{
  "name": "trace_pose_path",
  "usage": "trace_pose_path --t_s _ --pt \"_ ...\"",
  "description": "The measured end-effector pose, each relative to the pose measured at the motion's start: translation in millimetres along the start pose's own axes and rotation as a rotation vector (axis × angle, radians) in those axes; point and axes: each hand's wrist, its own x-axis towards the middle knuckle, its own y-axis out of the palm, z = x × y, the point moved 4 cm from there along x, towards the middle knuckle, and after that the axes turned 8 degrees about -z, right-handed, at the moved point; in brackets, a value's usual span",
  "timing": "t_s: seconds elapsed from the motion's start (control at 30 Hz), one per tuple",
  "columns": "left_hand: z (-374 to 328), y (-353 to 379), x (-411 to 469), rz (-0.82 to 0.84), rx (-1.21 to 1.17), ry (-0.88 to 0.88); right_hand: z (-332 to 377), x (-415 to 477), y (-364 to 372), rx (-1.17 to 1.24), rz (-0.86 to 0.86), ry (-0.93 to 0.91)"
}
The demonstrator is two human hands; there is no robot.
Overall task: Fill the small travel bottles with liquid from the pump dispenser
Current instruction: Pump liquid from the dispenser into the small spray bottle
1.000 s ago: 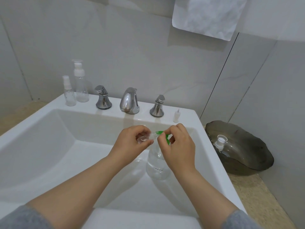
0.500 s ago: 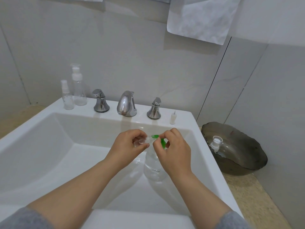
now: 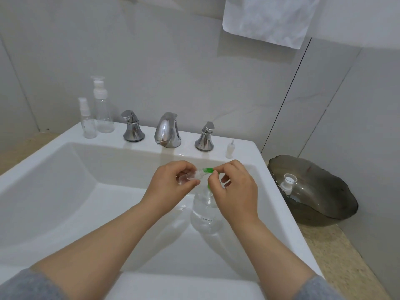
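Above sink (image 3: 242, 148): left hand (image 3: 171, 188) is gripping travel bottle (image 3: 187, 177) at nozzle of pump dispenser (image 3: 205, 215); right hand (image 3: 236, 191) is pinching its green head (image 3: 208, 169)

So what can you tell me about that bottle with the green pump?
The clear, round-bodied plastic pump dispenser stands upright in the white sink basin, with a small label. Its green pump nozzle points left at a tiny clear bottle held by the left hand. The right hand pinches the pump top.

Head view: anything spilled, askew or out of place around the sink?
No spill shows. A white cap lies loose in the grey dish, and a small white stopper stands alone on the sink ledge.
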Motion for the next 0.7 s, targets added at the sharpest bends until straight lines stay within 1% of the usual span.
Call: trace_pose_path --t_s 0.4,0.7 --pt "7.3 3.3 -1.7 0.054 0.022 -0.019 -1.5 -6.5 5.5 -0.03 0.03 0.01" --pt "2.8 1.9 -1.3 0.047 0.018 -0.012 -0.6 -7.5 2.5 -0.039 0.034 -0.011"
